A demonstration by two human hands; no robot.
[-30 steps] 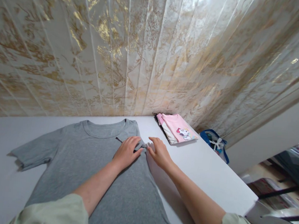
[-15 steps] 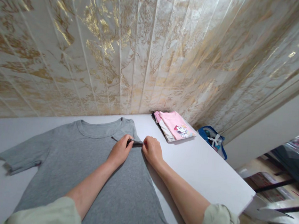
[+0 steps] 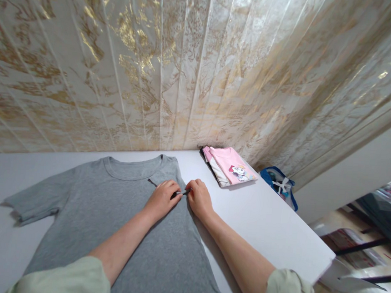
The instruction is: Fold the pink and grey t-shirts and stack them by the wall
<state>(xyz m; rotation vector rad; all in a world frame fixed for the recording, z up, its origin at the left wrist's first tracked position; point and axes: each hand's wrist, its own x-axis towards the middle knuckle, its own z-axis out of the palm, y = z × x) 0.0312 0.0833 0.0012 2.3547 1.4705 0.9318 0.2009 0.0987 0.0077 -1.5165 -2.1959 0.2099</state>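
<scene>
A grey short-sleeved T-shirt (image 3: pixel 117 221) lies spread out, neckline away from me. One sleeve reaches out to the left; the other is turned inward over the chest, mostly hidden under my fingers. My left hand (image 3: pixel 161 200) is closed on the turned-in sleeve, and a small dark opening of the cloth shows by its fingertips. Just to its right, my right hand (image 3: pixel 199 199) pinches the sleeve fabric at the shirt's right edge. A short bit of cloth is stretched between the two hands.
The shirt lies on a white table (image 3: pixel 263 230). Folded pink clothing (image 3: pixel 226 160) with a cartoon dog print sits at the back right. Beyond the table's right edge is a blue-trimmed clear bag (image 3: pixel 279 183). A gold-patterned curtain (image 3: pixel 174 71) hangs along the back.
My left hand has moved right and slightly toward me, nearer my right hand. The turned-in sleeve shows less between them. My right hand stays almost in place.
</scene>
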